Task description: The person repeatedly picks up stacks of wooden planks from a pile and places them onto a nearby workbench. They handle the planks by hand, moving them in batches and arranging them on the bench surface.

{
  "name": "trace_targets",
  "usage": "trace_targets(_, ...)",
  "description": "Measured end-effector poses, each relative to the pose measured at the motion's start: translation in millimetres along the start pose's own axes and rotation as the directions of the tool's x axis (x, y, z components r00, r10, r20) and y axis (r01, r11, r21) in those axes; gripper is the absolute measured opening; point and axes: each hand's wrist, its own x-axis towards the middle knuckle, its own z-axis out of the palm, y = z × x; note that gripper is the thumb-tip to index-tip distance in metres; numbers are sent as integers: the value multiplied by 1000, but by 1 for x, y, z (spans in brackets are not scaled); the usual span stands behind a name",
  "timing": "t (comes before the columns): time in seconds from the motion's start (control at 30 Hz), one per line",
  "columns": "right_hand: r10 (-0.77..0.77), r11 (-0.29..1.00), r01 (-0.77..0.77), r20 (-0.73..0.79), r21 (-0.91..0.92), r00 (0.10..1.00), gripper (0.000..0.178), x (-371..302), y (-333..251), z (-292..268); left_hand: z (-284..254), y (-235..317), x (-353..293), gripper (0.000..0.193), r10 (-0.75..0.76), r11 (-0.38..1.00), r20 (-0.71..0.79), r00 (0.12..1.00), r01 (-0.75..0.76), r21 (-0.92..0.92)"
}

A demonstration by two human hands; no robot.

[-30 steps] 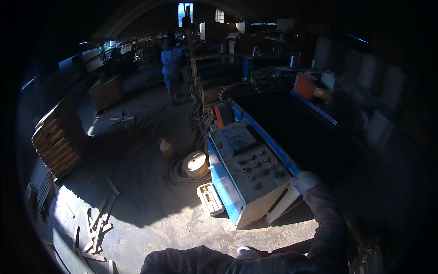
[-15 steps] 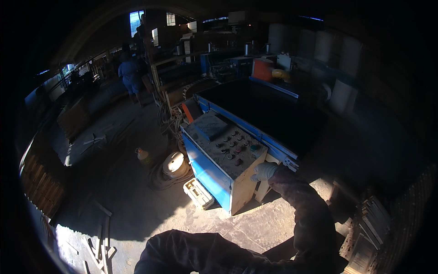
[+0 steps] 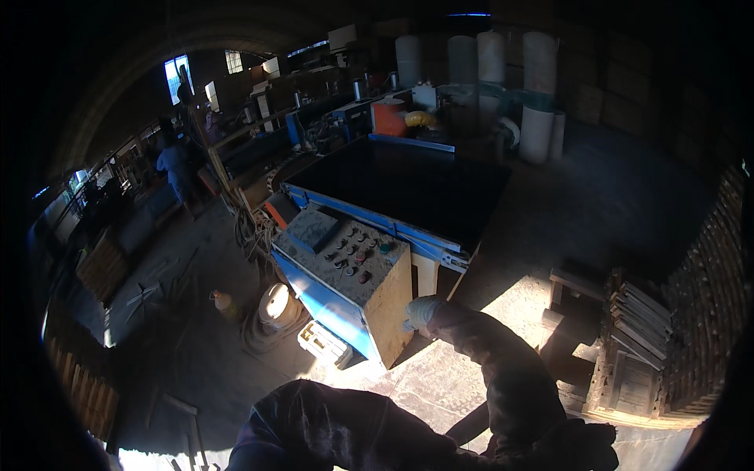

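My right hand (image 3: 422, 312), in a pale grey-green glove, reaches in at the end of a dark sleeve. It hangs next to the near side panel of a blue and beige control cabinet (image 3: 389, 318). The fingers point down and left, mostly hidden behind the back of the hand, so their grip and any contact with the panel are unclear. On the cabinet's dusty sloping top sit several round push buttons and knobs (image 3: 360, 257) in black, red and green. Behind it stretches a blue-framed machine bed (image 3: 408, 188) with a black surface. My left hand is out of view.
Left of the cabinet lie a pale plastic case (image 3: 323, 345), a cable reel (image 3: 276, 304) and a jug (image 3: 223, 302). Wood strips (image 3: 640, 322) fill a wooden rack at right. Another person (image 3: 177, 169) stands far left. Dark-clothed legs (image 3: 330, 424) occupy the lower middle.
The view has turned right, so the cabinet and machine sit further left. My right hand has dropped from near the panel's upper edge to lower beside the panel.
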Motion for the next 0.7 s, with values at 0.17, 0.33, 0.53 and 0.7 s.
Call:
trace_targets(0.17, 128, 991, -129, 4, 48, 992, 50, -47, 56, 34, 29, -10, 33, 48, -5, 999, 18, 1000, 5, 38)
trace_targets(0.33, 263, 872, -175, -137, 458, 955, 60, -143, 98, 143, 53, -35, 22, 48, -125, 978, -157, 980, 148, 145)
trace_targets(0.53, 323, 816, -410, 266, 407, 908, 61, -349, 84, 353, 148, -148, -168, 53, -573, 708, -798, 185, 603, -368)
trace_targets(0.7, 463, 470, -662, 476, 584, 748, 54, -505, 42, 481, 325, -229, -292, 51, -659, 439, -664, -354, 535, -722)
